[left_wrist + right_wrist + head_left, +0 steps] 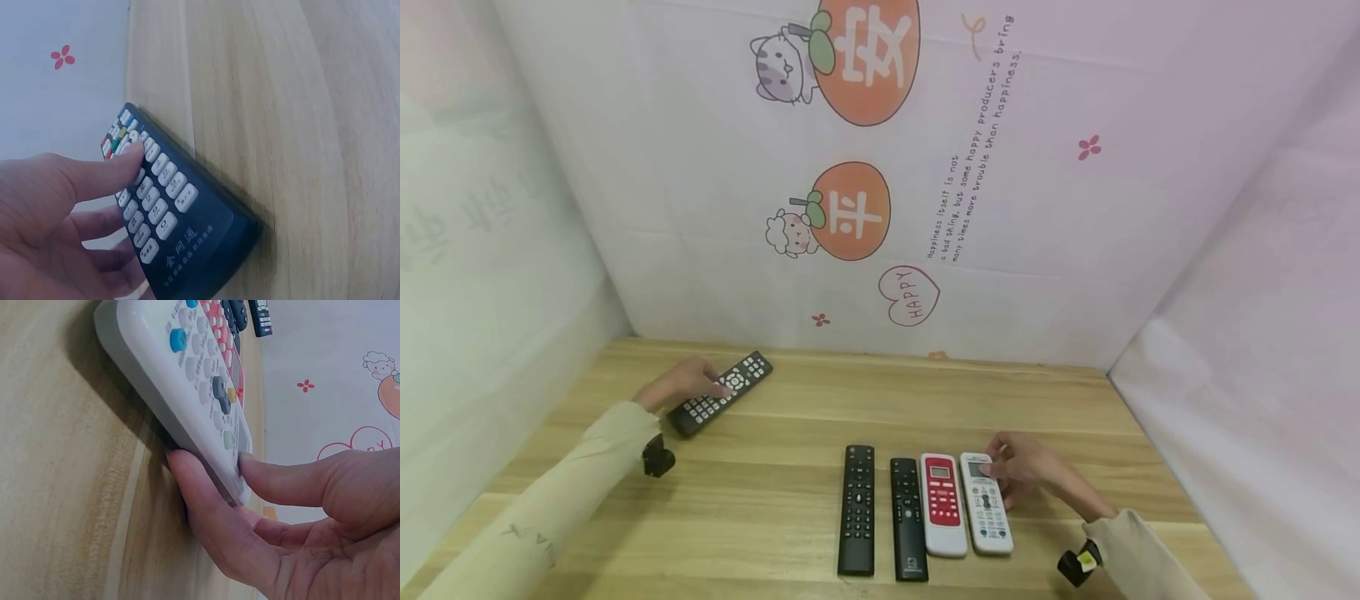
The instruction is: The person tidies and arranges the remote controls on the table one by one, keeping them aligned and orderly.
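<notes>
My left hand point(682, 384) grips a black remote control with white buttons point(749, 367) at the table's far left. In the left wrist view the thumb presses on the button face of this black remote point(197, 240), and the other fingers go round its side, partly hidden. On the right, my right hand point(1028, 468) pinches the display end of a white remote control point(990, 527). The right wrist view has the thumb on the top end of the white remote point(159, 375) and a finger against its side edge, close over the wood.
Left of the white remote lie a red-and-white remote point(950, 540), a slim black remote point(910, 542) and a longer black remote point(856, 550), roughly side by side. The wooden table point(760, 517) meets a printed white cloth point(1037, 317) behind, with cloth at both sides too.
</notes>
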The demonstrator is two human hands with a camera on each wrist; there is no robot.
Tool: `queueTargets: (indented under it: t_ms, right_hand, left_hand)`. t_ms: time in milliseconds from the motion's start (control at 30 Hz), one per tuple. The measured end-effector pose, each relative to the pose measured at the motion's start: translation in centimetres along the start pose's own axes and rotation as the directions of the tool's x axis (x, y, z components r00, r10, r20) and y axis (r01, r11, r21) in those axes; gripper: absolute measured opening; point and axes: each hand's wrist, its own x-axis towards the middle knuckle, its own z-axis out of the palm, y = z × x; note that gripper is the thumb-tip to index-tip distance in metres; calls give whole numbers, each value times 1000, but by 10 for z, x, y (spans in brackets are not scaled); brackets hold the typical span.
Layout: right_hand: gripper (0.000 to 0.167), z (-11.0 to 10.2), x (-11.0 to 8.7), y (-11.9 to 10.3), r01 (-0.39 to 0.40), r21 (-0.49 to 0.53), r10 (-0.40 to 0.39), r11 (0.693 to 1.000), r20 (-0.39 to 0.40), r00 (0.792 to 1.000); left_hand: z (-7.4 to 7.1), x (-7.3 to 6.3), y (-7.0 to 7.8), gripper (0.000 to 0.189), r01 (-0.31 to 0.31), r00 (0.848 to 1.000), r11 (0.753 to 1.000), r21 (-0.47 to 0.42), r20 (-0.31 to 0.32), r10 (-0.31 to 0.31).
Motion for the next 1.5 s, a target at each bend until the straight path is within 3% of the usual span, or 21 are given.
queueTargets:
  t_ms: [333, 533, 700, 933, 1267, 1500]
  right_hand:
    - [23, -1, 3, -1, 59, 9, -60, 998, 66, 996]
    - [21, 1, 0, 0, 25, -3, -25, 1000, 17, 1000]
    - [20, 3, -1, 0, 20, -11, -20, 1000, 13, 1000]
    - [20, 2, -1, 0, 29, 4, -29, 1000, 19, 999]
    - [21, 0, -2, -1, 32, 8, -32, 999, 23, 999]
    - [21, 1, -1, -1, 24, 9, -24, 1000, 18, 1000]
  left_hand:
    - [-5, -9, 2, 50, -14, 1000, 1000, -15, -7, 14]
    - [2, -5, 5, 49, -23, 999, 995, -94, 40, 27]
    - [8, -2, 3, 49, -31, 999, 986, -163, 12, 33]
    - [4, -1, 1, 62, -118, 993, 941, -316, -44, 110]
    - [10, -6, 10, 74, -170, 985, 854, -492, -56, 164]
    - [17, -6, 18, 75, -192, 981, 840, -508, -65, 185]
